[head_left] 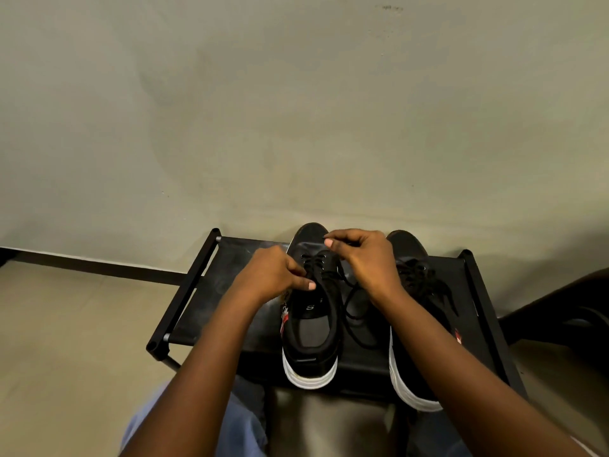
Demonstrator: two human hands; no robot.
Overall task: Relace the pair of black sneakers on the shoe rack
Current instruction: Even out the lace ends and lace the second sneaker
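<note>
Two black sneakers with white soles stand side by side on a low black shoe rack, toes toward the wall. The left sneaker has its black lace partly threaded, with loose ends trailing between the shoes. My left hand pinches the lace at the left row of eyelets. Above the toe end of the same shoe, my right hand has its fingers curled and pinches the lace. The right sneaker sits partly behind my right forearm, its laces in place.
A plain wall rises right behind the rack, with a dark skirting strip at its foot. Beige floor lies to the left. A dark object sits at the right edge. My knees in blue trousers are under the rack's front.
</note>
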